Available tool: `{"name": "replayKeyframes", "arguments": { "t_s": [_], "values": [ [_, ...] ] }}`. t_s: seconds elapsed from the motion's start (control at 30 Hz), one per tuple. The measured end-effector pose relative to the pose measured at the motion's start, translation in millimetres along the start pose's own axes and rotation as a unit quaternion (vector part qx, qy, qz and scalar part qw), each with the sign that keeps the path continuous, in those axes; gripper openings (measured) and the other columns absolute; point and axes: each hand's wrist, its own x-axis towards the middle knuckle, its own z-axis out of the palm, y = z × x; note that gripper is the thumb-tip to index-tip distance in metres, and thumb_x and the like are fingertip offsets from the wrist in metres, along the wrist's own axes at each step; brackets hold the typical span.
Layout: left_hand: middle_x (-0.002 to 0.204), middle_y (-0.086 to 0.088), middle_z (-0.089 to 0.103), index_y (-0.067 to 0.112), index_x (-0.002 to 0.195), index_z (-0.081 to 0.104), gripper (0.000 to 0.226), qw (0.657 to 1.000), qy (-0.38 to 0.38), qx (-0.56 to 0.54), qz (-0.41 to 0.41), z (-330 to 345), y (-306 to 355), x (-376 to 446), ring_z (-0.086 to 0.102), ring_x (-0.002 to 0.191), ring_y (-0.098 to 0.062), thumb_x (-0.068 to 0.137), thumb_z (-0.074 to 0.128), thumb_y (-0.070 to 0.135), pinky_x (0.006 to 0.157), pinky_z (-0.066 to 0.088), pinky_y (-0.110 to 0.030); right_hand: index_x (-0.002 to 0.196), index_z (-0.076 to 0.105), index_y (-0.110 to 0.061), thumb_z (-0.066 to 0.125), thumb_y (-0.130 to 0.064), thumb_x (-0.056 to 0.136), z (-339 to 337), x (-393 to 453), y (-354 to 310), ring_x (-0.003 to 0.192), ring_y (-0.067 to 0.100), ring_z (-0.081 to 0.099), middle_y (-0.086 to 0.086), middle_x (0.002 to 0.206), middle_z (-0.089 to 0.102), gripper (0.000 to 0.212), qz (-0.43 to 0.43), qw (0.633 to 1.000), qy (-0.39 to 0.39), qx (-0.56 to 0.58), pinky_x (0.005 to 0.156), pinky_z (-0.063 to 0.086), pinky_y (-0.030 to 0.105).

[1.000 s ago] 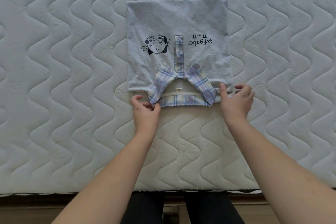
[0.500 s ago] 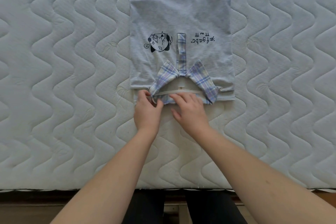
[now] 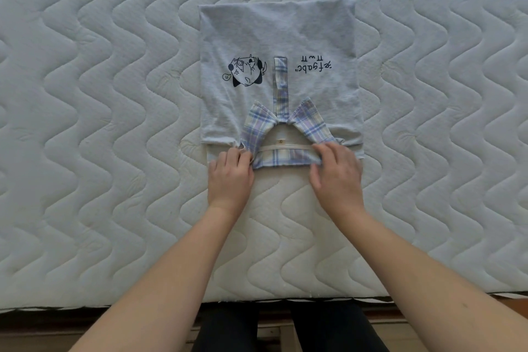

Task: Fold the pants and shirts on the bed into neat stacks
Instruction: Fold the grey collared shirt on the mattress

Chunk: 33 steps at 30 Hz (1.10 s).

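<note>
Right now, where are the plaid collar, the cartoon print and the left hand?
plaid collar point(image 3: 285, 158), head view, near band between the hands
cartoon print point(image 3: 245, 73), head view, middle of the drawing
left hand point(image 3: 230, 177), head view, back of the hand

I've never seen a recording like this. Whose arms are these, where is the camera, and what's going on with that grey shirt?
No machine here: these are a person's bare arms, filmed by a camera worn on their head, looking down. A quilted white mattress fills the view. On it lies a folded grey shirt with a cartoon print and a plaid collar nearest the person. The left hand pinches the collar's left end; the right hand grips its right end.
</note>
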Motion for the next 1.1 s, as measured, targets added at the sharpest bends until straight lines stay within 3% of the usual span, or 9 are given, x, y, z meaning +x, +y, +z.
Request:
{"name": "replayKeyframes", "arguments": {
  "t_s": [0.17,0.33,0.47,0.53,0.6,0.73,0.83,0.93,1.1],
  "values": [
    [0.117,-0.013,0.062,0.010,0.116,0.066,0.039,0.999,0.003,-0.044,-0.016,-3.3,-4.1,6.0,0.058,0.109,-0.033,0.077,0.071,0.012,0.087,0.048,-0.045,0.121,0.059,-0.007,0.070,-0.017,0.081,1.1,10.7,11.2,0.102,0.036,0.054,0.016,0.113,0.055,0.043,0.085,0.996,-0.015,-0.016,0.084,0.041,0.044],
    [0.118,-0.017,0.066,0.000,0.116,0.068,0.028,0.993,-0.066,-0.086,0.034,-4.8,-1.0,11.4,0.061,0.112,-0.036,0.090,0.064,0.009,0.094,0.047,-0.048,0.106,0.061,-0.005,0.059,-0.006,0.080,7.9,33.4,7.3,0.089,0.036,0.055,0.017,0.101,0.057,0.026,0.074,0.993,-0.073,-0.050,0.075,0.037,0.042],
    [0.115,-0.010,0.067,0.006,0.111,0.070,0.023,0.991,-0.034,-0.121,0.038,-11.5,-9.9,14.7,0.062,0.108,-0.031,0.091,0.063,0.011,0.091,0.045,-0.044,0.103,0.068,-0.006,0.062,-0.007,0.082,3.4,23.0,14.5,0.088,0.034,0.057,0.015,0.097,0.061,0.022,0.023,0.998,-0.061,-0.012,0.073,0.039,0.039],
    [0.116,-0.015,0.063,0.006,0.114,0.067,0.025,0.987,0.009,-0.159,-0.024,-14.3,-18.6,22.6,0.058,0.108,-0.033,0.091,0.058,0.013,0.092,0.043,-0.043,0.100,0.069,-0.007,0.064,-0.011,0.086,-1.4,15.7,23.9,0.086,0.033,0.058,0.014,0.096,0.062,0.016,0.049,0.998,0.001,0.036,0.073,0.045,0.042],
    [0.120,-0.019,0.058,0.004,0.120,0.061,0.029,0.967,0.045,-0.184,-0.168,-12.9,-31.3,30.9,0.051,0.113,-0.034,0.094,0.056,0.016,0.097,0.036,-0.040,0.104,0.064,-0.005,0.062,-0.017,0.091,-6.0,18.1,38.1,0.092,0.032,0.057,0.015,0.103,0.059,0.018,0.168,0.978,0.052,0.116,0.081,0.047,0.047],
    [0.128,-0.020,0.055,0.002,0.125,0.057,0.045,0.846,-0.024,-0.303,-0.439,-6.6,-62.6,49.1,0.051,0.119,-0.032,0.096,0.056,0.037,0.106,0.038,-0.038,0.120,0.056,-0.002,0.060,-0.033,0.094,-11.2,47.0,66.3,0.109,0.030,0.055,0.016,0.121,0.055,0.041,0.335,0.920,-0.005,0.203,0.098,0.042,0.038],
    [0.115,-0.014,0.066,0.007,0.116,0.064,0.043,0.828,-0.117,-0.343,-0.428,-7.1,-80.1,63.7,0.062,0.099,-0.027,0.094,0.059,0.044,0.087,0.048,-0.037,0.105,0.062,-0.007,0.061,-0.045,0.092,-14.4,73.3,74.5,0.097,0.023,0.059,0.005,0.100,0.062,0.040,0.329,0.916,-0.110,0.200,0.079,0.041,0.029],
    [0.102,-0.012,0.070,0.014,0.101,0.068,0.025,0.843,-0.209,-0.329,-0.371,-7.9,-88.8,70.6,0.058,0.069,-0.015,0.091,0.067,0.037,0.063,0.046,-0.031,0.077,0.059,-0.015,0.067,-0.046,0.087,-17.3,92.7,79.8,0.081,0.021,0.056,0.001,0.078,0.060,0.033,0.303,0.919,-0.204,0.149,0.069,0.036,0.028],
    [0.109,-0.014,0.068,0.012,0.113,0.063,0.029,0.816,-0.207,-0.394,-0.368,-8.8,-90.6,65.4,0.066,0.096,-0.031,0.091,0.067,0.031,0.090,0.054,-0.050,0.061,0.049,-0.023,0.072,-0.040,0.086,-22.9,94.2,82.7,0.069,0.019,0.049,-0.008,0.062,0.050,0.038,0.283,0.930,-0.203,0.118,0.058,0.029,0.031]
  ]
}}
